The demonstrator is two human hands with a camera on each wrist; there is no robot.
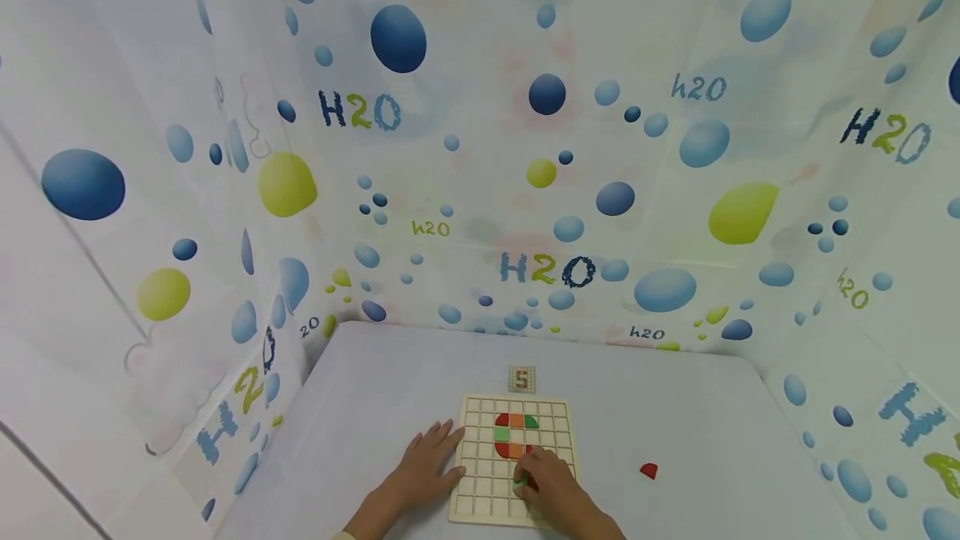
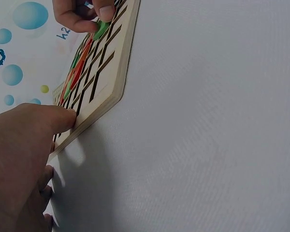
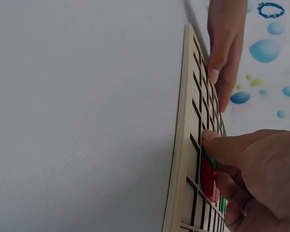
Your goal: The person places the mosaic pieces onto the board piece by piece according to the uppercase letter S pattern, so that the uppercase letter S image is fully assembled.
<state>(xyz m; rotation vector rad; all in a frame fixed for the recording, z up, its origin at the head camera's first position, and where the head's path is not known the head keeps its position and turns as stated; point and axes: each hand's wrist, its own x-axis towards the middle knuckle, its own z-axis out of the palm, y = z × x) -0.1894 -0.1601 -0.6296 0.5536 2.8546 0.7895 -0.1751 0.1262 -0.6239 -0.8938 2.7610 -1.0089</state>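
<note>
A wooden grid board (image 1: 480, 508) lies on the table. My left hand (image 1: 429, 465) rests at its left edge, fingers spread and thumb (image 2: 63, 118) on the rim. Over the lower middle of the grid, my right hand (image 1: 555, 488) pinches a green piece (image 2: 101, 30) between thumb and fingers, close above the cells. Set in the board are a red rounded piece (image 1: 502, 420), an orange square (image 1: 517, 421), a green rounded piece (image 1: 531, 422), a light green square (image 1: 502, 434) and, lower, more red and orange pieces (image 1: 516, 450). The right fingers partly hide one red piece (image 3: 207, 177).
Behind the board lies a small gridded card (image 1: 522, 379) with a brown S-like figure. A loose red rounded piece (image 1: 649, 471) sits on the white tabletop (image 1: 705, 423) to the right. Patterned curtains (image 1: 480, 190) enclose the table at the back and sides.
</note>
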